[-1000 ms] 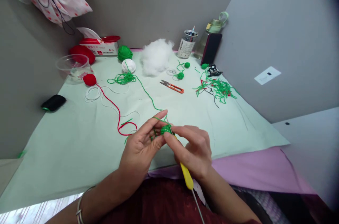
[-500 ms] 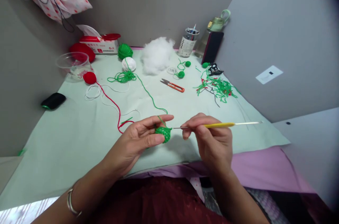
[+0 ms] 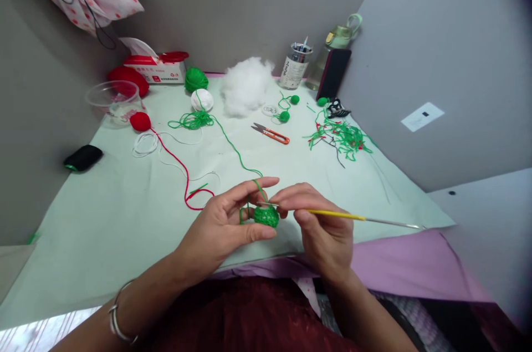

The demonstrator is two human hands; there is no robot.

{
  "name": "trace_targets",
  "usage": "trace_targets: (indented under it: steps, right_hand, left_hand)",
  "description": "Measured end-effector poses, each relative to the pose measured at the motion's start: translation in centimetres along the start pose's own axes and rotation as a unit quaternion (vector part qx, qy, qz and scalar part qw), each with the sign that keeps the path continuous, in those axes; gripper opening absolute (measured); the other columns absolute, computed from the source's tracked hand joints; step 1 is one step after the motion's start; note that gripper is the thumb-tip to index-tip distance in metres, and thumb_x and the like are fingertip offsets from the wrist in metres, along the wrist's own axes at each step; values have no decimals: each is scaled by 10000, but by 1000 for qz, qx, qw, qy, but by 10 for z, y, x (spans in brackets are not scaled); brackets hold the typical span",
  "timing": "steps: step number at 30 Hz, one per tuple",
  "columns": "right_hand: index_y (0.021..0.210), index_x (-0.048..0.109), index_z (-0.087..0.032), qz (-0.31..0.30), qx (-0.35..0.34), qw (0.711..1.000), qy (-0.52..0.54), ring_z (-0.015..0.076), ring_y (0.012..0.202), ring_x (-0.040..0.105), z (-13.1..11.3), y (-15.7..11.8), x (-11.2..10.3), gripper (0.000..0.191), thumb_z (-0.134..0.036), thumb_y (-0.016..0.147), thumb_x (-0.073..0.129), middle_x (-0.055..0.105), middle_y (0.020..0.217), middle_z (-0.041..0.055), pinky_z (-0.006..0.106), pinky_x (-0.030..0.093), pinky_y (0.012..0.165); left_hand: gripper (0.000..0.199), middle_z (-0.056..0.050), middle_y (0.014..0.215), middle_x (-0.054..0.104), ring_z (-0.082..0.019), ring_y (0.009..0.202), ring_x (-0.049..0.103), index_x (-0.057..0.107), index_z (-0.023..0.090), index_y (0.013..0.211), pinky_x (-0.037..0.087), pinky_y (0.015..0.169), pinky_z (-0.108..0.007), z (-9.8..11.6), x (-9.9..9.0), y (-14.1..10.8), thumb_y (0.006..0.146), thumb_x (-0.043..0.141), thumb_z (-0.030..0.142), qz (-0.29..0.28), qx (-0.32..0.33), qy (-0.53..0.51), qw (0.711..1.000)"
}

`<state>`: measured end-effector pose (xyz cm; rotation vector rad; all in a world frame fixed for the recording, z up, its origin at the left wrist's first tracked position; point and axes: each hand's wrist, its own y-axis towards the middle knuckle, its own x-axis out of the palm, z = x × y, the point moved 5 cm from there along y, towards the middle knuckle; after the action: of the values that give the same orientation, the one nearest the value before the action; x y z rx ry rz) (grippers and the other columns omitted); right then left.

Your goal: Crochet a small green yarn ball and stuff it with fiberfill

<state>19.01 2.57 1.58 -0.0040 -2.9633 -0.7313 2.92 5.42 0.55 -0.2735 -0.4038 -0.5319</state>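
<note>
Between the thumb and fingers of my left hand (image 3: 226, 216) is a small round green crochet piece (image 3: 266, 217). Green yarn (image 3: 236, 148) runs from the table up over my raised left index finger and down to the piece. My right hand (image 3: 320, 224) grips a crochet hook (image 3: 338, 214) with a yellow handle, pen-fashion. Its thin metal tip lies at the upper edge of the piece, by the yarn; whether it goes through a stitch I cannot tell. The hook's other metal end points out to the right.
Orange thread snips (image 3: 272, 133) lie mid-table beyond my hands. Behind are white stuffing (image 3: 248, 87), a green yarn ball (image 3: 196, 80), a pen cup (image 3: 296, 67) and a phone (image 3: 333, 74). Yarn scraps (image 3: 347, 138) lie right; red yarn (image 3: 178, 161) and a clear tub (image 3: 114, 98) left.
My right hand has moved left and the hook now tilts down to the right, its tip over the crochet piece. My left hand and the piece have shifted slightly right.
</note>
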Motion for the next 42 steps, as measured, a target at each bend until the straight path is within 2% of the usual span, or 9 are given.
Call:
trace_targets:
  steps: [9, 18, 24, 28, 31, 34, 36, 39, 42]
  right_hand:
    - [976, 809, -254, -8, 82, 985, 149, 134, 717, 685, 9, 12, 3, 172, -351, 1032, 677, 801, 905, 27, 268, 574, 671]
    - [988, 761, -225, -74, 94, 986, 118, 168, 744, 733, 8, 15, -6, 209, -358, 1061, 617, 804, 920, 54, 309, 616, 667]
    - [1085, 782, -232, -129, -72, 982, -116, 213, 878, 764, -18, 16, -3, 197, -253, 1068, 587, 806, 935, 69, 377, 628, 777]
    - [1259, 752, -285, -112, -211, 929, -284, 229, 930, 780, -25, 2, 3, 292, -161, 1010, 663, 822, 1063, 79, 369, 654, 778]
    - [1339, 732, -317, -66, -261, 875, -404, 245, 971, 784, -23, -13, 7, 493, -70, 914, 757, 819, 1112, 73, 361, 672, 828]
    - [1419, 690, -308, -47, -297, 850, -433, 246, 995, 780, -21, -22, 10, 588, -65, 891, 784, 815, 1141, 74, 352, 681, 847]
    - [1421, 692, -317, -38, -289, 877, -381, 236, 994, 778, -20, -19, 10, 532, -105, 937, 749, 814, 1144, 69, 347, 682, 810]
    - [1271, 779, -362, 12, -198, 960, -198, 216, 894, 780, -16, -5, 2, 302, -223, 1032, 657, 819, 1035, 51, 349, 663, 707]
    - [1137, 826, -329, 13, -116, 987, -108, 224, 839, 774, -12, 6, -1, 203, -279, 1038, 657, 827, 949, 52, 378, 649, 693]
  left_hand:
    - [592, -7, 974, 677, -168, 893, 611, 779, 314, 1306, 492, 724, -267, 8, -5, -2, 740, 932, 239, 36, 20, 153, 987]
    - [531, -15, 954, 706, -182, 859, 597, 809, 301, 1263, 466, 766, -304, 14, -6, -1, 750, 928, 242, 28, 35, 200, 979]
    - [513, -1, 922, 694, -164, 837, 608, 828, 300, 1215, 474, 776, -295, 11, -8, 1, 722, 933, 204, 59, 36, 195, 978]
    - [480, -15, 1030, 702, -163, 882, 645, 824, 286, 1203, 521, 798, -281, 1, -4, -1, 739, 943, 307, 94, 22, 99, 990]
    - [447, -19, 1048, 705, -165, 950, 654, 813, 280, 1224, 534, 874, -271, -5, 2, -6, 798, 915, 366, 120, 42, 32, 991]
    - [450, -12, 1044, 718, -164, 1014, 649, 786, 304, 1287, 506, 945, -267, -10, 8, -9, 852, 878, 369, 99, 12, -55, 993]
    - [489, -19, 1049, 719, -168, 1026, 645, 775, 298, 1311, 491, 952, -274, -13, 11, -9, 839, 887, 360, 66, -32, -124, 990]
    - [587, -30, 1029, 707, -174, 1012, 629, 766, 270, 1331, 469, 964, -291, -9, 7, -7, 771, 934, 314, 40, -57, -152, 986]
    - [630, -25, 1005, 683, -173, 984, 602, 775, 268, 1319, 458, 936, -292, -3, -2, -3, 717, 956, 272, 51, -46, -113, 991]
